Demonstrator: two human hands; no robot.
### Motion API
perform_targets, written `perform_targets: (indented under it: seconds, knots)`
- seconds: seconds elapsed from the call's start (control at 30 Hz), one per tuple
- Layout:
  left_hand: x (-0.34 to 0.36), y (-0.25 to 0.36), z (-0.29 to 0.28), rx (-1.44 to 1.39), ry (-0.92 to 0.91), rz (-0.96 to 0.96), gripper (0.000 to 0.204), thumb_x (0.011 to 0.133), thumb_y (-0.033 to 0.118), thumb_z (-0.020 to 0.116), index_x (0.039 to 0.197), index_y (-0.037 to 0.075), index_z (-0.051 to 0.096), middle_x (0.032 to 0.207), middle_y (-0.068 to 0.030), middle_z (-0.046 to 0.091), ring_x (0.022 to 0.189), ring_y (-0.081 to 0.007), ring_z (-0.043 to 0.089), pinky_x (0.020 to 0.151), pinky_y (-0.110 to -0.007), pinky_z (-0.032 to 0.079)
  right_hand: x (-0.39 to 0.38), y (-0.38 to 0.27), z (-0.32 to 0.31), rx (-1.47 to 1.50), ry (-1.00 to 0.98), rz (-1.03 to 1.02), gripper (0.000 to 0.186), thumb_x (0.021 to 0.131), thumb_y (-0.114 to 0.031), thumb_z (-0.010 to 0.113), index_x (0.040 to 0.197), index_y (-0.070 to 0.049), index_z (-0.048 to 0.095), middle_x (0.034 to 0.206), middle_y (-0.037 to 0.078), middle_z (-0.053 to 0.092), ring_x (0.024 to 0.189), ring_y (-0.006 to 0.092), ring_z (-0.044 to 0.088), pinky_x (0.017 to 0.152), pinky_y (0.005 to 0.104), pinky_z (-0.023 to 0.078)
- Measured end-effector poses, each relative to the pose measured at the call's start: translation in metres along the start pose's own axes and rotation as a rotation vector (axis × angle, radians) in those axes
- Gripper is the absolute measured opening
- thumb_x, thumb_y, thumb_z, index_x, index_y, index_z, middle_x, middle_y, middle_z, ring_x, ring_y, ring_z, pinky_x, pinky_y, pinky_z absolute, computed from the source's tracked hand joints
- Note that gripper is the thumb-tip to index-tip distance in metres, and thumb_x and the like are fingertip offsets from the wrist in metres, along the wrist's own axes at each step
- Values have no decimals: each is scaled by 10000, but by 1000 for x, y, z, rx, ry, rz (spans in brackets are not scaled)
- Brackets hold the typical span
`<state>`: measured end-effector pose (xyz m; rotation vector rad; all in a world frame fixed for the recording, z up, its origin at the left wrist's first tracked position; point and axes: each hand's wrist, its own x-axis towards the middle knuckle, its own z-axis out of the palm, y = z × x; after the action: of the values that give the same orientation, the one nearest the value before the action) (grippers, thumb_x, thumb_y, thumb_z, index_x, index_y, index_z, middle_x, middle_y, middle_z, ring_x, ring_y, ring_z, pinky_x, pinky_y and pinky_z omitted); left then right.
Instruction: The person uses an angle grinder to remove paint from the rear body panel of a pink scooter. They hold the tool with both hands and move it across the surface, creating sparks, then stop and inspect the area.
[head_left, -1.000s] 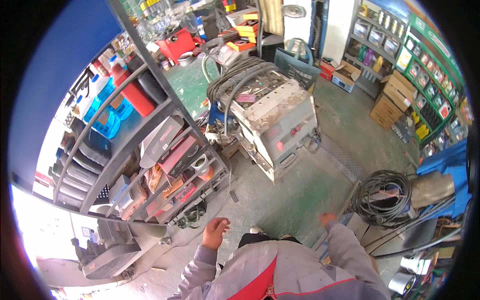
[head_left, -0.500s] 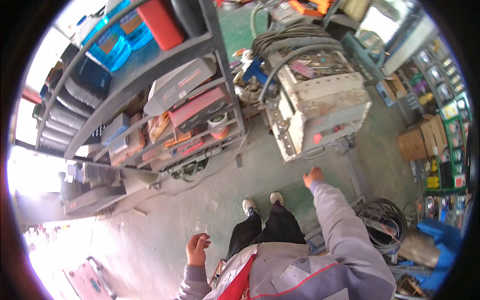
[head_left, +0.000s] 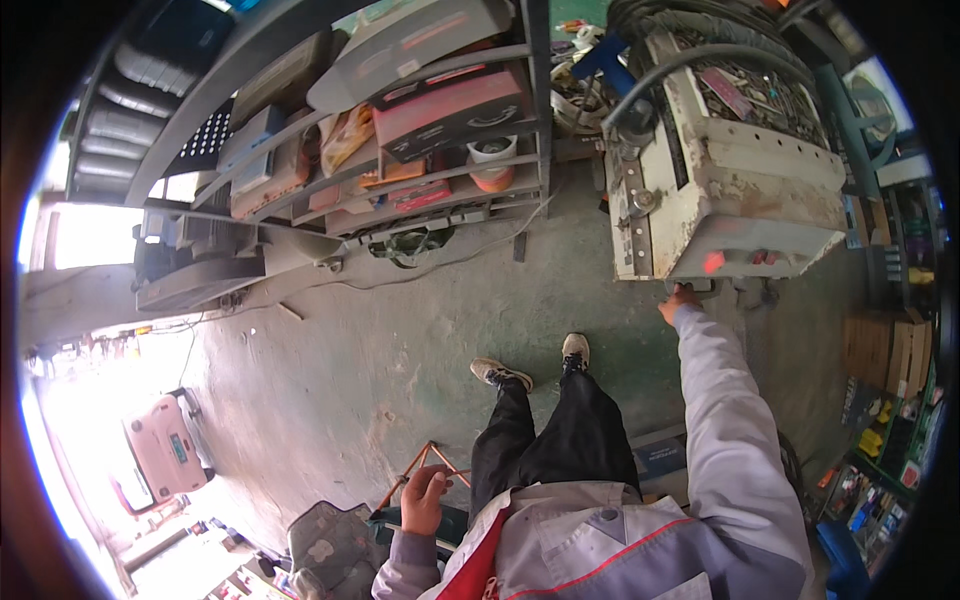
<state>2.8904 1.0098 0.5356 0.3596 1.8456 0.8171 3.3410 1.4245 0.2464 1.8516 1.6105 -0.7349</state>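
Observation:
Off to the right, my right arm reaches forward. My right hand point(head_left: 679, 302) is closed at the metal handle point(head_left: 692, 287) low on the front of a worn, off-white metal cabinet point(head_left: 765, 205). Metal bits and a pink packet point(head_left: 727, 92) lie in the cabinet's top, and a thick grey hose point(head_left: 700, 56) arches over it. My left hand point(head_left: 423, 500) hangs beside my left leg, fingers curled and thumb pressed near them. Whatever may be between those fingertips is too small to make out.
A grey metal shelf point(head_left: 541, 110) with boxes stands at the left. A cable point(head_left: 440, 272) runs along the floor before it. Near my left hand are an orange-legged folding stool point(head_left: 405, 472) and a patterned seat point(head_left: 330, 545). Cardboard boxes point(head_left: 885, 350) stand at right; a car point(head_left: 165, 450) is outside.
I have moved nearer to the cabinet, and my right hand has gone from short of it onto its handle. My left hand stays low and curled. My feet have shifted.

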Motion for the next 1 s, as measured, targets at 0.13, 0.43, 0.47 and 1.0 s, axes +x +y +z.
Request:
perform_targets:
  seconds: [0.13,0.43,0.47,1.0]
  knots:
    - [-8,-20,-7,-25,41,45,315,1080,268,620,1243,6,687,1119,-87,769,944,-164,711,820,-300,528,8,0,4,-75,-11,27,752,948,-370,615,1572,-3,413,1606,232,446,1456,383,481,1195,432,438]
    - [-41,-63,-50,-220,222,-178,275,1067,242,651,1224,22,702,1098,-48,760,932,-138,693,818,-291,526,0,-19,13,-938,-281,-433,442,1045,-208,457,1403,-93,688,1496,122,635,1478,381,471,1133,521,457]
    - [-43,-63,-51,-248,225,-184,280,1067,249,653,1225,23,702,1099,-47,760,933,-138,694,815,-292,527,-6,-24,15,-909,-276,-470,425,1058,-191,439,1352,-106,734,1463,104,668,1478,387,470,1117,530,458]
    - [8,-68,-164,-354,242,-333,339,1040,274,688,1200,-24,699,1052,-66,749,905,-152,682,826,-307,541,-91,-135,13,-46,-244,241,654,859,-308,798,1342,91,611,1314,217,710,690,358,764,601,471,636]
